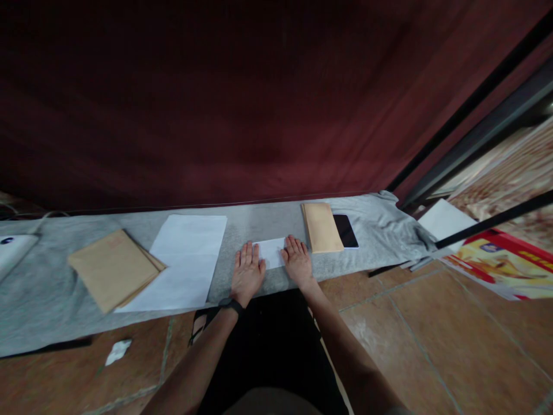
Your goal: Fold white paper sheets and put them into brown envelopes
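Note:
A small folded white paper (271,253) lies on the grey cloth in front of me. My left hand (248,271) rests flat at its left edge, fingers stretched out and pointing away from me. At the paper's right edge my right hand (297,259) lies palm down with its fingers extended. Neither hand grips anything. Just right of the right hand is a stack of brown envelopes (323,227). Left of the left hand lie larger white sheets (188,259), partly covered by a second pile of brown envelopes (114,268).
A grey cloth (259,222) covers the long narrow surface. A dark phone (345,230) sits partly beneath the right envelopes. A white device (15,251) with a cable is at far left. A colourful box (505,262) stands at right; crumpled tissue (117,351) lies on the floor.

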### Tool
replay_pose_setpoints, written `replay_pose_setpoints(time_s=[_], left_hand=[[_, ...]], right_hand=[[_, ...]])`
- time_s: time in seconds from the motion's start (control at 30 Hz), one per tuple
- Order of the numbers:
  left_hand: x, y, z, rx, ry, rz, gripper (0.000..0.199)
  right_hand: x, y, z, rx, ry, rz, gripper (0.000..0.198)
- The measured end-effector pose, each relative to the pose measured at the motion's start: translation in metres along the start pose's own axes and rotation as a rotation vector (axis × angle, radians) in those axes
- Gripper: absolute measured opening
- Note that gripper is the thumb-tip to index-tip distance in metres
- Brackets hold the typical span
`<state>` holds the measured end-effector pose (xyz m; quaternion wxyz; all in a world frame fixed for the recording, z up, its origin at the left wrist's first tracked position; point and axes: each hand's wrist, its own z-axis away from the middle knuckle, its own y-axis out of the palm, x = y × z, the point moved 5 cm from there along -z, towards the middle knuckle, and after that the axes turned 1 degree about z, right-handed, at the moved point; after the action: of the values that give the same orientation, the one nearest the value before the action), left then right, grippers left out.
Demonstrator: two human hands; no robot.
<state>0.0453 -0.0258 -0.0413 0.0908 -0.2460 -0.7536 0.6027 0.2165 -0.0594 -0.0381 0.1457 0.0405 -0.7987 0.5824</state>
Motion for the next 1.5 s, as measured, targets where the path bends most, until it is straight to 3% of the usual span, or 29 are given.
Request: replay_pose_setpoints(time_s=[0.1,0.37,0.77,1.03,1.17,1.27,1.5], left_hand=[[0.000,0.001,0.000,0.001,-0.003,0.004,0.061],[0.002,0.001,0.001,0.052,0.024,0.007,0.061],[0.003,0.003,0.000,0.026,-0.007,0.007,0.059],[0.002,0.003,-0.001,0.034,-0.012,-0.004,0.069],[0.001,0.001,-0.001,0.064,-0.022,-0.019,0.080],[0.001,0.001,-0.001,0.068,-0.027,-0.018,0.078],[0.002,0.002,0.001,0.042,-0.032,-0.022,0.063]], right_hand=[[0.009,-0.005,0.006,0.009,-0.037,-0.016,0.051],[0.057,-0.001,0.017,0.140,-0.333,-0.111,0.043],[0.036,0.015,-0.001,0.091,-0.196,-0.049,0.048],[0.006,0.004,0.002,-0.014,-0.018,-0.011,0.050],[0.010,-0.001,0.019,-0.002,-0.084,-0.005,0.056],[0.019,-0.001,0.031,0.014,-0.148,-0.021,0.054],[0.017,0.000,0.036,-0.050,-0.019,-0.003,0.048]])
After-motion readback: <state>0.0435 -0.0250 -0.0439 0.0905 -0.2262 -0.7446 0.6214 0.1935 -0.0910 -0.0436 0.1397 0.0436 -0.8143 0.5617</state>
